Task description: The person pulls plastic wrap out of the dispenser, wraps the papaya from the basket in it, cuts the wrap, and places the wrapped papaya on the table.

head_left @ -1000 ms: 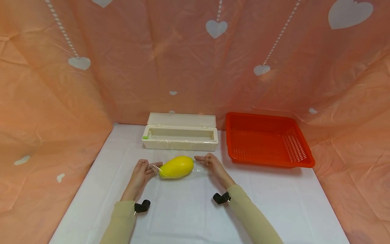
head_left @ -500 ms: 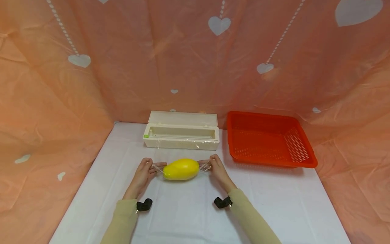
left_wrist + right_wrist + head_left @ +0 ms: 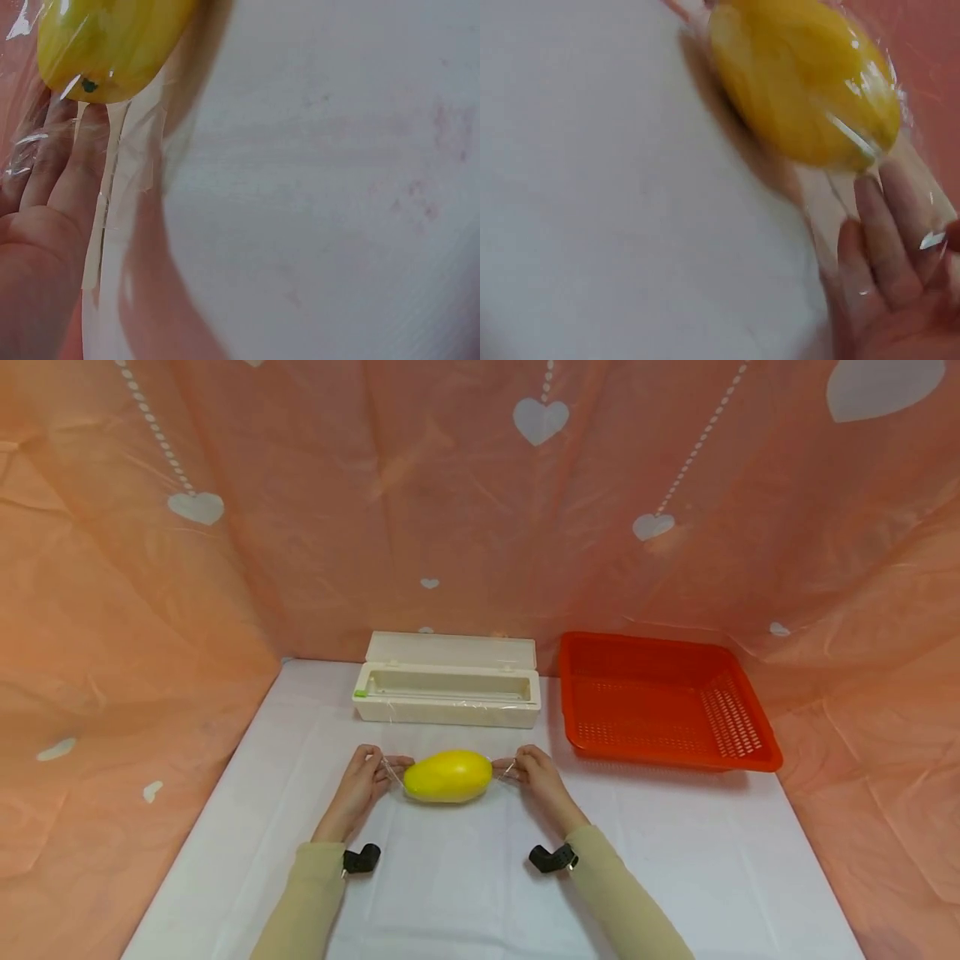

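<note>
A yellow papaya (image 3: 448, 776) hangs or rests low at the middle of the white table, wrapped in clear cling film (image 3: 393, 772). Both ends of the film are drawn out narrow beside the fruit. My left hand (image 3: 363, 781) pinches the left end, its other fingers stretched towards the papaya. At the opposite end, my right hand (image 3: 542, 781) pinches the film between thumb and finger. The left wrist view shows a dark spot on the papaya's tip (image 3: 90, 84) above my fingers. Glossy film covers the papaya (image 3: 802, 82) in the right wrist view.
Behind the hands stands a cream cling film dispenser box (image 3: 446, 713), lid raised, with a green slider (image 3: 361, 693) at its front left. An orange-red plastic basket (image 3: 567, 693) sits at the back right. Pink heart-patterned cloth (image 3: 465, 510) encloses the table.
The papaya and both hands have shifted slightly to the right in the head view. The film at the right end, spread loose a second ago, is now gathered narrow.
</note>
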Tool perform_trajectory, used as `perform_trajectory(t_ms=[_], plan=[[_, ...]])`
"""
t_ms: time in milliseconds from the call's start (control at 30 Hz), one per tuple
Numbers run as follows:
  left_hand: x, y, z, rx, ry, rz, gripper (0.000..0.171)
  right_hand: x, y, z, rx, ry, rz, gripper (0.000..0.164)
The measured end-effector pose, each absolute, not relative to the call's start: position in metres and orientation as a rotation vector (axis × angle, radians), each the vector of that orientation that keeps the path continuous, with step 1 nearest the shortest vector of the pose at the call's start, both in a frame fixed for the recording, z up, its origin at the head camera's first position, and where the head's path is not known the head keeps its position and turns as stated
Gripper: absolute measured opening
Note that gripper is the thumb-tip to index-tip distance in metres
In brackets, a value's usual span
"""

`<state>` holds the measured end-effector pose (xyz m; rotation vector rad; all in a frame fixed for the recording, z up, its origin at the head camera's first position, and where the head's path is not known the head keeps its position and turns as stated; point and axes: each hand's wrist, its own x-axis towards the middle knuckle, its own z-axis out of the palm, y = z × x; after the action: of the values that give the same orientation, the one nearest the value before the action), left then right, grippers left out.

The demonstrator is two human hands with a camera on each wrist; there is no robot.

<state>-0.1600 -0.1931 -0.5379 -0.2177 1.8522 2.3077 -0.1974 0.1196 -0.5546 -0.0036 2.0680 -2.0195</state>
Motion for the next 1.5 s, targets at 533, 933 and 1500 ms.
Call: perform_trajectory(t_ms=[533, 933, 1500], plan=[[-0.164, -0.192, -0.534, -0.221, 1.837, 2.287, 0.019, -0.184, 0.135, -0.535, 0.094, 2.102, -2.091, 0.025], [-0.168, -0.191, -0.534, -0.165, 1.851, 2.306, 0.021, -0.151, 0.127, -0.524, -1.429, 3.019, -1.143, 0.044], [-0.168, -0.188, -0.530, -0.280, 1.821, 2.285, 0.018, -0.183, 0.109, -0.536, -1.641, 2.900, -0.559, 0.069]])
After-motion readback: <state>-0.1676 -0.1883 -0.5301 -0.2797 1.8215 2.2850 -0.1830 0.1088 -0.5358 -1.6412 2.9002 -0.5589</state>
